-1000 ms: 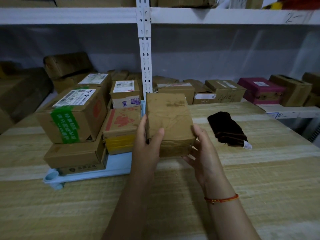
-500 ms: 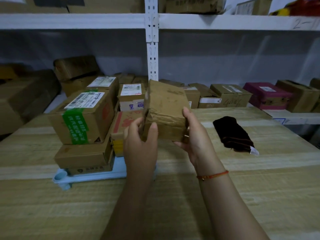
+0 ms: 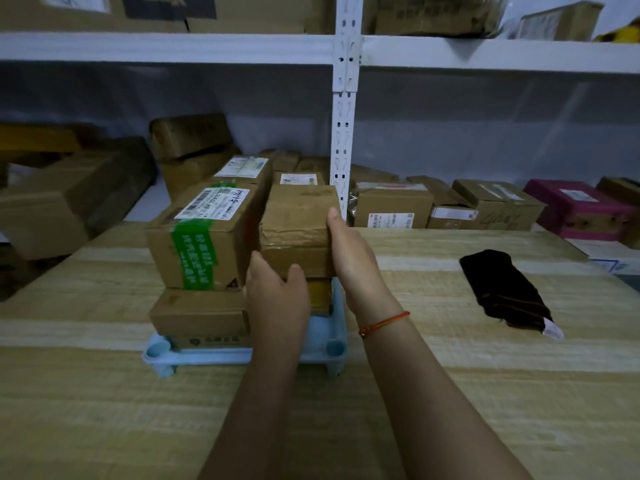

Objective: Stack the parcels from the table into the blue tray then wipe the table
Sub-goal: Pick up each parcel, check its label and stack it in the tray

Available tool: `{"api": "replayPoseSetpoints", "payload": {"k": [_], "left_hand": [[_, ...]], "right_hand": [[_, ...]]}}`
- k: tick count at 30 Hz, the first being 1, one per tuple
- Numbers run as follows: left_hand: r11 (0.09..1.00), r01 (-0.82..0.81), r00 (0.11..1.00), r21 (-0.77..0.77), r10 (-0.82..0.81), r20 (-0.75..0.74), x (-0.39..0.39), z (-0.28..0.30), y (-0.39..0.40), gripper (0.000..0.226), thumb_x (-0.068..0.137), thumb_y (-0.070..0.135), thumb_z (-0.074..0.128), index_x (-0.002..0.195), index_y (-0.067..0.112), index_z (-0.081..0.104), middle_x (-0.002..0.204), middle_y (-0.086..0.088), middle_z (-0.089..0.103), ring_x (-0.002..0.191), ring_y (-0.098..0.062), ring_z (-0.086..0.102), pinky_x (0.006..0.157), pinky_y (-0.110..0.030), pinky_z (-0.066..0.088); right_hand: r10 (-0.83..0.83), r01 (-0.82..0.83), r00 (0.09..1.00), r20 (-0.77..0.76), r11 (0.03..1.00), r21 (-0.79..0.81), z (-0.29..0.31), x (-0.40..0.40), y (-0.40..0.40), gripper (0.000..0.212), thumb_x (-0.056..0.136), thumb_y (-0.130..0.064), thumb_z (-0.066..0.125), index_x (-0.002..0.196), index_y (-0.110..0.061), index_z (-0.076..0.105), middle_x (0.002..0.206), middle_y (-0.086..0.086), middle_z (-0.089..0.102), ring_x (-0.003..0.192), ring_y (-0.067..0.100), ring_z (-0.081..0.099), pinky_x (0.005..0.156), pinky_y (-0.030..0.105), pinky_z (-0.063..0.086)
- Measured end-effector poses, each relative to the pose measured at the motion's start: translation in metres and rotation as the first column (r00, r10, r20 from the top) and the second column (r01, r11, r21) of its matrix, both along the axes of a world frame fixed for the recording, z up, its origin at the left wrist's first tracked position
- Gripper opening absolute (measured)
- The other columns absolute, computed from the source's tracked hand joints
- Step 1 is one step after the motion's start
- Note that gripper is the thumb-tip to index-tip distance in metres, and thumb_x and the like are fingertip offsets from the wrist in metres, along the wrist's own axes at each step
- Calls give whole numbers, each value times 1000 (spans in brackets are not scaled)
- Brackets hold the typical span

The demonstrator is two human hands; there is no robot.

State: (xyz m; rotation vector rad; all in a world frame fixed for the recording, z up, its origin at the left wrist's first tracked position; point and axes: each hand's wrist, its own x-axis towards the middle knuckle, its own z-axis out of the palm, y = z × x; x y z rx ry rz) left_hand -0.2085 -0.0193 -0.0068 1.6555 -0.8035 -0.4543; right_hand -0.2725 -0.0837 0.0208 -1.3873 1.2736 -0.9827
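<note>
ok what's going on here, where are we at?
A person is stacking parcels into the blue tray. Both hands hold a plain brown parcel: the left hand at its near edge, the right hand along its right side. The parcel sits on the right-hand stack in the tray, beside the box with green tape. The dark cloth lies untouched on the wooden table, so wiping hasn't begun.

Dim room, white metal shelving (image 3: pixel 346 98) behind wooden table (image 3: pixel 485 393).
</note>
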Motion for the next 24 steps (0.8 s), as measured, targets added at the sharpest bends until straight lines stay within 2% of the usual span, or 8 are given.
{"api": "replayPoseSetpoints", "payload": {"k": [2,6,10,14,19,21,24], "left_hand": [[1000,-13,1000,-22,13,4,-2,0,1,63,94,26,50,151,17,25,148,-8,41,134,-26,41,108,-50,39],[998,-44,998,-53,47,43,-9,1,2,60,97,18,48,151,13,24,156,-6,26,138,-22,35,112,-43,35],[998,-31,997,-61,35,70,-13,1,3,58,97,17,48,150,12,27,156,-6,25,138,-22,35,111,-43,36],[997,-29,997,-68,34,69,-15,2,2,59,96,17,48,150,12,27,156,-7,26,138,-23,35,111,-44,35],[998,-34,997,-62,39,73,-16,3,3,59,96,17,48,151,12,26,156,-6,25,139,-22,34,112,-42,34],[998,-34,997,-59,37,68,-17,4,4,59,96,17,48,151,12,25,156,-6,25,138,-21,35,110,-37,35],[998,-38,998,-53,41,51,-20,5,5,60,96,16,49,151,12,25,156,-7,25,137,-22,36,108,-35,36]], "right_hand": [[11,-11,1000,-2,1000,-9,-1,3,0,110,54,-91,19,135,-26,56,133,3,60,122,25,55,105,50,42],[54,-54,999,8,998,-31,-2,5,4,110,55,-91,22,138,-26,54,137,2,58,126,24,53,108,49,40],[64,-65,998,-16,997,-36,-2,5,3,106,56,-88,22,136,-27,54,135,2,59,125,25,53,107,49,41],[78,-80,996,-33,996,-51,-1,2,2,96,66,-84,22,137,-28,54,136,2,58,125,25,53,107,50,40],[103,-106,994,-44,992,-74,-3,3,1,104,58,-89,18,135,-29,54,133,1,60,123,24,54,106,50,41],[109,-113,993,-45,990,-88,-5,2,1,99,64,-89,19,134,-29,56,130,-1,62,121,22,56,105,49,42],[126,-131,991,-51,985,-114,-6,-3,2,79,83,-79,25,132,-25,57,128,-1,62,118,20,56,104,48,43]]}}
